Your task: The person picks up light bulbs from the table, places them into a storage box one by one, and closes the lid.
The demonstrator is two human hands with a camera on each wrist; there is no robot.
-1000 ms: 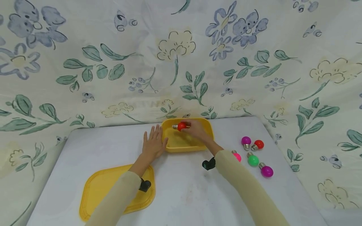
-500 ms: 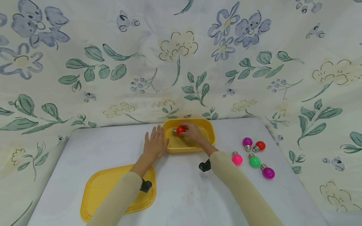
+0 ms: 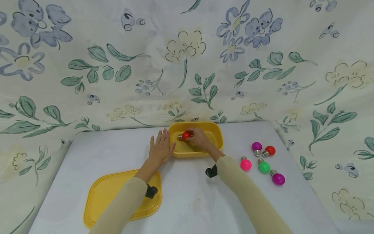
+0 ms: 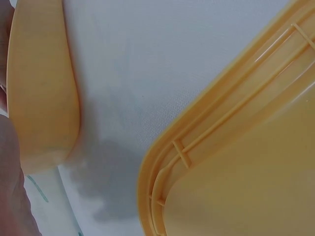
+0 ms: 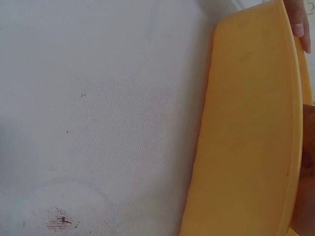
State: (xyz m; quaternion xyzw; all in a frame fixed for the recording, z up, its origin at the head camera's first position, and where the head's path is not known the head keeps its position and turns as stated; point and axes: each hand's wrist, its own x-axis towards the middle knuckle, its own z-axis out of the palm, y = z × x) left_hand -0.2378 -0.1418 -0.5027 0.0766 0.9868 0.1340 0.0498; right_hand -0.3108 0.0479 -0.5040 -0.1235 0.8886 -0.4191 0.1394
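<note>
My right hand (image 3: 199,138) reaches into a yellow plastic container (image 3: 178,152) at the back of the table. Its fingers hold a red light bulb (image 3: 186,136) low inside, the bulb's metal screw base pointing left. My left hand (image 3: 158,149) lies with straight, spread fingers against the container's left side. The left wrist view shows the container's outer wall (image 4: 44,88) with part of the hand at the edge. In the right wrist view, the front wall (image 5: 246,123) hides most of the right hand.
On the right of the white table (image 3: 193,208) lie a pink bulb (image 3: 245,164), a green bulb (image 3: 264,167), two purple bulbs (image 3: 278,178) and another red bulb (image 3: 270,150). A yellow lid (image 3: 108,191) lies at front left, partly under the left forearm. A floral cloth hangs behind.
My right hand has lowered the red bulb slightly and moved it a little left within the container. The left hand stays at the container's side. The view has shifted slightly.
</note>
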